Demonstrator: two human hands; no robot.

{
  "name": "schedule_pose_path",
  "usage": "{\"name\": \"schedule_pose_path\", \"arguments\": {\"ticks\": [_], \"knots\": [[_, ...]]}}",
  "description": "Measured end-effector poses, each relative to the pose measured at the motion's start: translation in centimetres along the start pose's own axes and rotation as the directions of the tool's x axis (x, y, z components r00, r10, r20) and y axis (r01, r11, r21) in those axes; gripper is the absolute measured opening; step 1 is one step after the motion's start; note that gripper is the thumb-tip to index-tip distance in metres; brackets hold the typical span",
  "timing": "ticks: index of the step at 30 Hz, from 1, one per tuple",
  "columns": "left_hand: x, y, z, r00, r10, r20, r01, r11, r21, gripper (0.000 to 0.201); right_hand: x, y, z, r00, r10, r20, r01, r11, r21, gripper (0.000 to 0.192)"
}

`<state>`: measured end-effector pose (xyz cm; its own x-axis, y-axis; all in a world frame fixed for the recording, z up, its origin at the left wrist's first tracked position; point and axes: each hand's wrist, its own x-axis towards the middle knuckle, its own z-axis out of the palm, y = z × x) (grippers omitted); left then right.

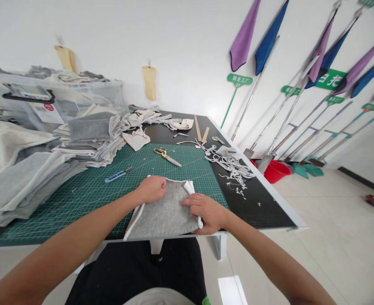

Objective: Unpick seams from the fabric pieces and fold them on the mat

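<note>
A piece of grey knit fabric (164, 214) with curled white edges lies at the front edge of the green cutting mat (193, 169). My left hand (152, 189) is closed in a fist on its upper left edge. My right hand (207, 212) grips the right edge, index finger on the grey face and thumb lower down by the rim. At the top right corner the edge rolls over and shows white. Gold-handled scissors (168, 157) rest beyond the fabric, and blue thread snips (119, 175) lie left of them.
Stacked fabric pieces (92, 127) and a clear plastic bin (101, 91) fill the left side. Fabric scraps (228, 161) lie on the right of the black table (263, 212). Two wooden strips (198, 128) sit toward the back. A red bucket (276, 170) stands on the floor.
</note>
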<state>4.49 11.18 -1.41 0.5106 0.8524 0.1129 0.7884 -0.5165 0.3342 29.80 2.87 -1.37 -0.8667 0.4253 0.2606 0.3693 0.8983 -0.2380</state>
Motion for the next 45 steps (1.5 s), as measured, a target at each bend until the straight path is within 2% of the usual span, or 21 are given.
{"name": "schedule_pose_path", "arguments": {"ticks": [3,6,10,12,16,20,22,24,27,30,33,35,36,38,40,41,43,45], "knots": [[0.0,-0.1,0.1,1.000,-0.015,0.005,0.015,1.000,-0.017,0.019,0.0,0.1,0.1,1.000,-0.001,0.004,0.001,1.000,-0.004,0.035],[-0.4,-0.1,-0.2,0.998,0.067,-0.011,-0.068,0.996,-0.057,0.039,-0.2,0.0,0.1,1.000,-0.004,0.004,0.004,1.000,-0.002,0.033],[-2.3,-0.4,-1.1,0.981,0.196,-0.004,-0.196,0.980,-0.036,0.028,-0.7,0.0,0.2,1.000,-0.016,-0.014,0.016,1.000,-0.007,0.035],[-3.8,-0.9,-1.7,0.956,0.290,0.041,-0.289,0.957,-0.022,0.023,-1.2,0.1,0.3,0.999,-0.035,-0.030,0.033,0.999,-0.042,0.032],[-7.2,-3.1,-2.8,0.873,0.462,0.156,-0.465,0.885,-0.018,0.028,-2.2,0.1,0.3,0.995,-0.069,-0.066,0.061,0.991,-0.117,0.021],[-10.1,-4.7,-3.3,0.813,0.527,0.245,-0.543,0.840,-0.004,0.071,-2.9,-0.1,-0.1,0.997,-0.040,-0.072,0.028,0.987,-0.160,0.020],[-11.3,-4.4,-3.3,0.807,0.530,0.262,-0.552,0.834,0.014,0.087,-3.1,-0.2,-0.4,0.997,-0.030,-0.070,0.017,0.984,-0.180,0.020],[-12.2,-3.6,-3.2,0.804,0.528,0.274,-0.559,0.828,0.043,0.095,-3.1,-0.3,-0.5,0.997,-0.028,-0.070,0.014,0.981,-0.195,0.021],[-13.1,-2.8,-2.4,0.815,0.528,0.240,-0.564,0.817,0.117,0.082,-3.2,-0.3,-0.4,0.998,-0.023,-0.056,0.012,0.980,-0.199,0.024],[-13.6,-3.3,-1.3,0.822,0.559,0.112,-0.570,0.804,0.171,0.062,-3.2,-0.2,-0.4,0.998,-0.020,-0.058,0.010,0.984,-0.176,0.028],[-13.8,-4.2,-0.7,0.825,0.565,-0.028,-0.559,0.822,0.113,0.048,-3.2,-0.3,-0.6,0.996,-0.020,-0.090,0.008,0.991,-0.133,0.028],[-13.9,-4.5,-1.0,0.855,0.509,-0.098,-0.509,0.861,0.026,0.037,-3.0,-0.4,-0.8,0.990,0.002,-0.138,-0.014,0.996,-0.084,0.025],[-13.9,-4.5,-1.2,0.885,0.450,-0.118,-0.455,0.890,-0.022,0.032,-2.8,-0.4,-1.0,0.986,0.033,-0.166,-0.042,0.998,-0.052,0.023],[-13.6,-4.3,-1.8,0.957,0.258,-0.135,-0.273,0.956,-0.111,0.024,-2.1,-0.4,-1.2,0.965,0.143,-0.222,-0.144,0.990,0.013,0.014],[-12.8,-3.9,-2.3,0.986,0.006,-0.165,-0.037,0.981,-0.191,0.026,-0.9,0.0,-1.4,0.909,0.314,-0.273,-0.307,0.949,0.069,0.011],[-12.2,-3.7,-2.5,0.976,-0.113,-0.187,0.070,0.972,-0.223,0.031,-0.1,0.3,-1.4,0.865,0.403,-0.298,-0.393,0.915,0.096,0.015],[-10.7,-3.5,-2.8,0.927,-0.298,-0.228,0.240,0.938,-0.249,0.040,1.7,1.3,-1.3,0.755,0.563,-0.335,-0.544,0.824,0.159,0.024],[-9.2,-3.5,-3.1,0.884,-0.406,-0.233,0.367,0.910,-0.193,0.047,3.7,2.7,-1.2,0.663,0.677,-0.318,-0.642,0.733,0.222,0.028]]}}
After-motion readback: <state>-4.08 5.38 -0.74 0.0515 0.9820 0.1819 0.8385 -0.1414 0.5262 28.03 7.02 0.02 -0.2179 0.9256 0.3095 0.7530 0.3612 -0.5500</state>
